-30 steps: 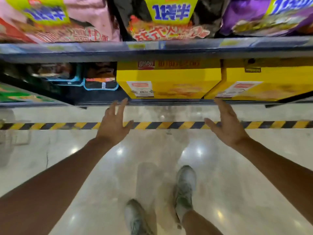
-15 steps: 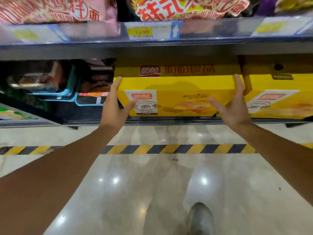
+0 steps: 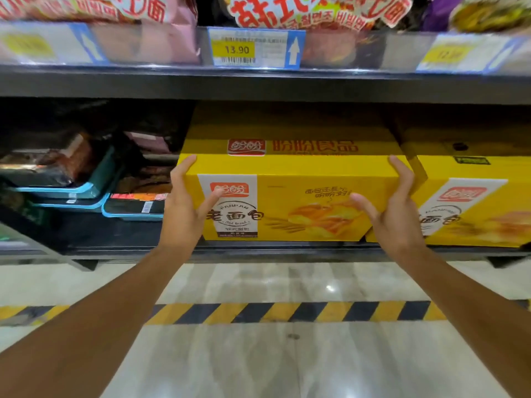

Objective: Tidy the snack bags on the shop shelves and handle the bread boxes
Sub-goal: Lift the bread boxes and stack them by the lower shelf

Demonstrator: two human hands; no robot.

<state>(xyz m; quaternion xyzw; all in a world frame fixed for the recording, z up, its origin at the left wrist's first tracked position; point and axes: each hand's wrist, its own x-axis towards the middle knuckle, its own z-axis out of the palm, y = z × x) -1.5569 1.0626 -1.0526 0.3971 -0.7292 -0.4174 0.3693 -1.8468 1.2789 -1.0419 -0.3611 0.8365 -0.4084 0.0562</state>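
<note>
Both hands brought in since half second ago, now clamped on box ends. Yellow cardboard bread box (image 3: 290, 196) seated at front of bottom shelf (image 3: 258, 251), second yellow bread box (image 3: 471, 208) just beside it on right. Left hand (image 3: 184, 208) laid against left end, fingers straight up side to top corner, thumb spread across front face. Right hand (image 3: 398, 214) pressed to right end likewise, thumb on front. Snack bags (image 3: 316, 12) lined on upper shelf (image 3: 258, 84) behind price tag (image 3: 237, 48).
</note>
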